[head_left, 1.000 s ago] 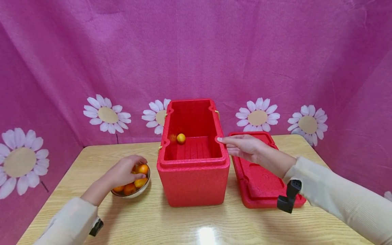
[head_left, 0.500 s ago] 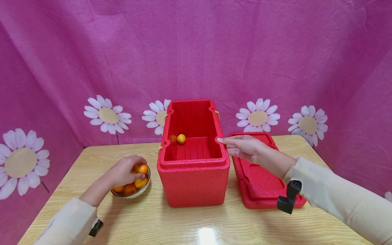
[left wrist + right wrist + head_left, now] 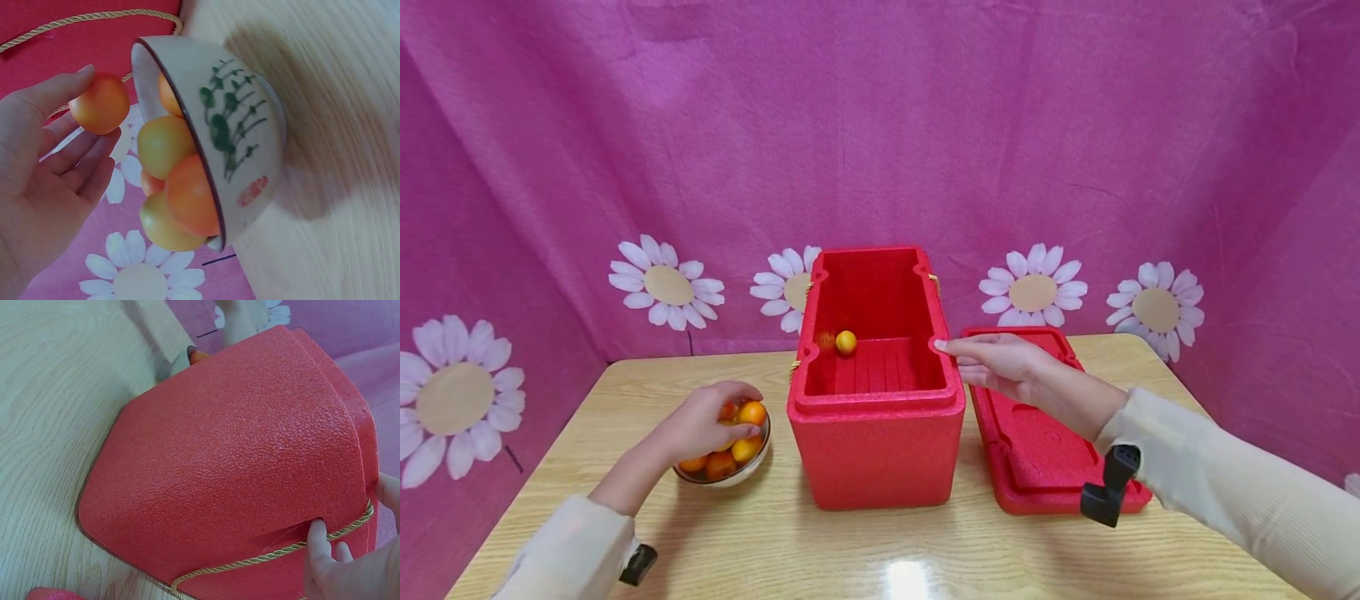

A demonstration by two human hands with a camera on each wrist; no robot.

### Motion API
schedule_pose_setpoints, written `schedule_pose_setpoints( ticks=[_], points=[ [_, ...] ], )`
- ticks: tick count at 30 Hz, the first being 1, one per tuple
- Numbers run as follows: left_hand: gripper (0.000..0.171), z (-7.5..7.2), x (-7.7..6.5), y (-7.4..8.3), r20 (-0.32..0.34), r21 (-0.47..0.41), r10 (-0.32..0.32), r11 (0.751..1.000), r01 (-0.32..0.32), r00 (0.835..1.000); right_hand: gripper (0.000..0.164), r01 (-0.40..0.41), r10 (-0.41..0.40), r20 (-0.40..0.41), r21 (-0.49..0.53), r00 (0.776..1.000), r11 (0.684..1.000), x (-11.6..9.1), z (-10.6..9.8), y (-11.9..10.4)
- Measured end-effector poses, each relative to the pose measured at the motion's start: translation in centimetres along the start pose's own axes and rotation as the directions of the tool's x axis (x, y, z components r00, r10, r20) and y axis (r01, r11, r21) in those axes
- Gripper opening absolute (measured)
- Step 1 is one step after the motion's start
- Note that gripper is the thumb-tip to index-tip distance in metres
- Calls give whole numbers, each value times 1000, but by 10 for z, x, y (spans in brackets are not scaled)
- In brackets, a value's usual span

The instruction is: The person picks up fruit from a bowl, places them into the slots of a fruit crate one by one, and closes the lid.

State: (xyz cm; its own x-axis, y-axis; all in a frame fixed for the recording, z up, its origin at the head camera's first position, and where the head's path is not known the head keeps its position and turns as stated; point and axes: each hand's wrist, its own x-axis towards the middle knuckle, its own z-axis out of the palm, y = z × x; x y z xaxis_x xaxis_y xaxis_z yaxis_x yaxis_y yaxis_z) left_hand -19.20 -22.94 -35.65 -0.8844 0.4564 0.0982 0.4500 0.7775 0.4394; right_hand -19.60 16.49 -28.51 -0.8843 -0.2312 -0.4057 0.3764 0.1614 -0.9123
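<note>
My left hand [image 3: 47, 156] pinches a small round orange fruit [image 3: 100, 103] between thumb and fingers, just off the bowl's rim in the left wrist view. Several more fruits, orange to yellow-green, fill the white bowl [image 3: 234, 125] with its green leaf pattern. A deep red foam box [image 3: 880, 458] stands uncovered at the middle of the table, with one yellow-orange fruit [image 3: 846, 342] inside by the left wall. At the box's right rim my right hand [image 3: 1000, 367] holds on, thumb on top. Its other fingers tuck in at the side by the gold cord [image 3: 269, 555], partly hidden.
The red lid [image 3: 1052, 450] lies on the wooden table [image 3: 760, 550] right of the box, partly beneath my right forearm. Behind the table hangs a pink cloth [image 3: 880, 125] printed with white daisies. The bowl sits to the left of the box.
The head view has shifted very slightly. My left hand and its fruit have risen a touch over the bowl. My right hand keeps its place on the box rim.
</note>
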Motion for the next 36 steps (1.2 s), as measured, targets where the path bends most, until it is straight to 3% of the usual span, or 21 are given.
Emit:
schedule_pose_setpoints(
  ticks=[9,20,36],
  points=[
    [36,-5,0,6,-25,-61,-53,997,51,998,65,15,-15,8,-3,1000,1000,0,2,1],
    [37,-12,-2,6,-101,-112,-38,993,26,994,68,8,-8,8,-16,1000,1000,0,4,0],
    [40,-33,3,14,-79,-173,-78,983,63,994,65,25,-25,8,12,1000,1000,0,4,1]
  ],
)
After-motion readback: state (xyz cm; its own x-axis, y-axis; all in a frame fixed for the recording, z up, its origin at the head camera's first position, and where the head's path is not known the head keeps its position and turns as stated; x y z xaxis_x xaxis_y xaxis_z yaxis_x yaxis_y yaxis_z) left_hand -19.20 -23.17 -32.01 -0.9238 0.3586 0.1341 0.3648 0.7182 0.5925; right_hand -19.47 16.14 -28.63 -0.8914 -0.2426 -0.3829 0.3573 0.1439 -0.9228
